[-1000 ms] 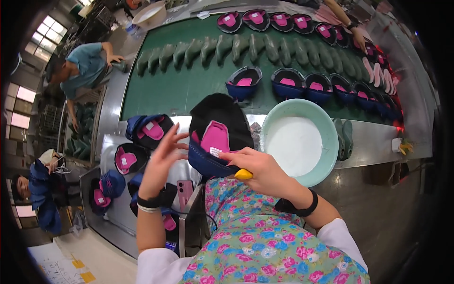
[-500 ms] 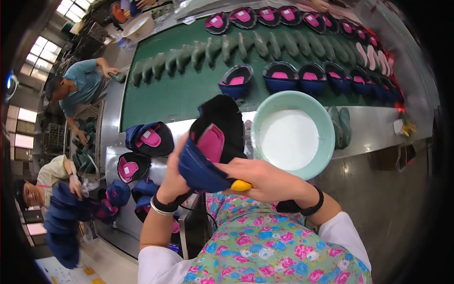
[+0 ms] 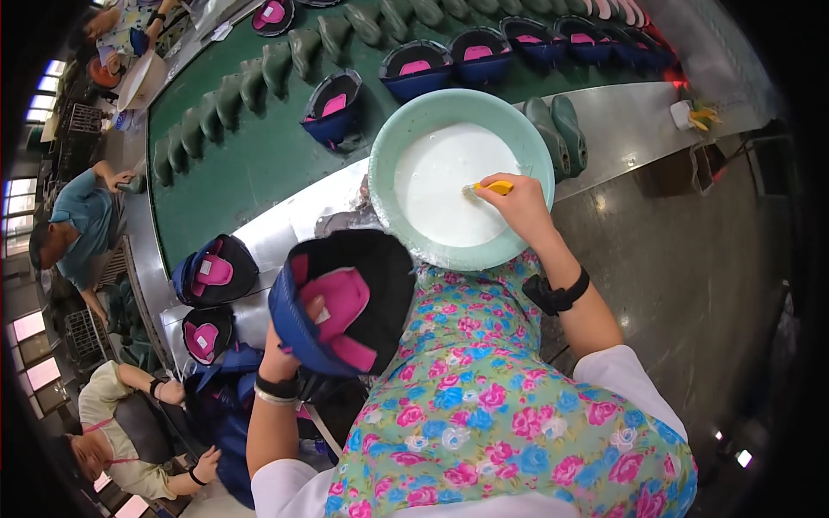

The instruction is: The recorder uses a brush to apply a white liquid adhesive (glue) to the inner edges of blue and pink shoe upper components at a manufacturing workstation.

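Observation:
My left hand (image 3: 278, 352) grips a blue shoe upper (image 3: 298, 332) with black lining and pink inner pieces, tilted so its open side faces up. Its fingers are partly hidden behind and inside the upper. To the right, my right hand (image 3: 524, 209) is closed on a yellow-handled brush (image 3: 496, 186). The bristles touch the white liquid (image 3: 440, 177) in a pale green basin (image 3: 386, 164), which stands near the table's front edge. Two more blue uppers, one upright (image 3: 216, 270) and one smaller-looking (image 3: 207, 335), lie left of my left hand.
Dark green shoe lasts (image 3: 229, 102) stand in a row on the green table top (image 3: 242, 173). Blue and pink uppers (image 3: 416, 69) line up behind the basin. Two green lasts (image 3: 557, 129) sit right of it. Co-workers (image 3: 82, 220) work at the left; one (image 3: 121, 423) handles blue uppers.
My right hand has left the upper and carried the brush into the basin's liquid. My left hand keeps the upper, now turned more open. The view has shifted; the lower-left co-worker's stack has been lowered.

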A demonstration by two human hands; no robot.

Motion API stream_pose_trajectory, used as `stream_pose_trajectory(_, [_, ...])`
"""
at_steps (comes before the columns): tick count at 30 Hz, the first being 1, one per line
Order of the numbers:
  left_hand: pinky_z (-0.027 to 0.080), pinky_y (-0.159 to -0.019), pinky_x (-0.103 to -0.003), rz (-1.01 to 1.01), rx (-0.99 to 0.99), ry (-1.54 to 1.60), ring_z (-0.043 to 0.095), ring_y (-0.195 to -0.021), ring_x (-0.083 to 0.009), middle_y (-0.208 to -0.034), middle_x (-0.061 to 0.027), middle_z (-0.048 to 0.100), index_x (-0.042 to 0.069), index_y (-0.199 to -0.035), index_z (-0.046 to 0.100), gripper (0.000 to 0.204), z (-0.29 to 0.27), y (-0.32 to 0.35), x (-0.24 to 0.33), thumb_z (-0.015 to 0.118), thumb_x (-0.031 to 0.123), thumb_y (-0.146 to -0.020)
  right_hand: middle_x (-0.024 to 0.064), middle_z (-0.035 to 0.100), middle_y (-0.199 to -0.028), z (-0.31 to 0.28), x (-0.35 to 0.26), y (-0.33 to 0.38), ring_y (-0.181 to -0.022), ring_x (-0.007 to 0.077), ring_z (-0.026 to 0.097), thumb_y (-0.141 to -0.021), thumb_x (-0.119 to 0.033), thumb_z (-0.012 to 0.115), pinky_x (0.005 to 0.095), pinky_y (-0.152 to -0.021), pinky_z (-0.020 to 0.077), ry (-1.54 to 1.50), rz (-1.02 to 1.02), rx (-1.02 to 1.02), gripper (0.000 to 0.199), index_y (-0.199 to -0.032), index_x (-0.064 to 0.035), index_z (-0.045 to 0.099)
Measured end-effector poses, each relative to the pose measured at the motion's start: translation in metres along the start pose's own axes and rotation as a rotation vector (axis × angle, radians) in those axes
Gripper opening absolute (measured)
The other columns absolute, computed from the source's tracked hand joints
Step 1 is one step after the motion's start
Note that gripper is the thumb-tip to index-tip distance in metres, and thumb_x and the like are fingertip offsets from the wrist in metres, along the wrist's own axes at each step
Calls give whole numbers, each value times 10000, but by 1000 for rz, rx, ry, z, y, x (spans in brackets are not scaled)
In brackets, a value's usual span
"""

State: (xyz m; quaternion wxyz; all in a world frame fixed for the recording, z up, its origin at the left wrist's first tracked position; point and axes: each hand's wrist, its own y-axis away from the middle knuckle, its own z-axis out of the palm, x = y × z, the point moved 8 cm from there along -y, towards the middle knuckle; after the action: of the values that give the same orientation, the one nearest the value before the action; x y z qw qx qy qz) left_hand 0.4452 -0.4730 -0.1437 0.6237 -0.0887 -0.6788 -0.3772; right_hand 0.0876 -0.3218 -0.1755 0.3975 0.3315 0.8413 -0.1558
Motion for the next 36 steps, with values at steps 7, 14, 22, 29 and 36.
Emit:
stream_pose_trajectory(7, [504, -799, -284, -166, -314, 346, 599, -904, -147, -1012, -32, 597, 40, -1138, 521, 269, 55, -60, -46, 582, 60, -877, 154, 677, -786, -7, -11, -3, -678, 247, 657, -743, -145, 725, 298, -673, 510, 47, -1, 9, 192, -890, -24, 707])
stream_pose_trajectory(14, [518, -807, -299, -174, -394, 466, 603, -878, -135, -968, -17, 600, 51, -1084, 565, 201, 87, -81, -51, 583, 146, -908, 83, 687, -928, -28, -100, 6, -831, 126, 637, -778, -17, 686, 226, -745, 489, -501, -120, -183, 196, -972, 9, 686])
stream_pose_trajectory(22, [510, -773, -270, -135, -317, 432, 583, -871, -128, -991, -21, 570, 55, -1110, 520, 259, 80, -84, -45, 604, 100, -868, 81, 683, -765, -20, -62, 0, -677, 97, 619, -751, -111, 730, 218, -645, 481, -372, 96, -45, 181, -887, 3, 697])
stream_pose_trajectory(29, [493, -808, -263, 144, -116, 113, 562, -900, -113, -1025, -27, 560, 25, -1220, 472, 366, 64, -83, -3, 591, 92, -880, 45, 623, -621, -10, -82, 32, -542, 64, 578, -784, -179, 719, 185, -495, 445, -409, 179, -147, 201, -758, 10, 656])
stream_pose_trajectory(36, [473, -860, -302, 263, -54, -67, 564, -1003, -148, -1138, -65, 565, 38, -1305, 398, 389, 42, -84, 9, 492, 202, -964, 55, 646, -678, -11, -126, 50, -557, 68, 590, -769, -133, 722, 186, -501, 461, -647, 152, -338, 158, -775, 11, 656])
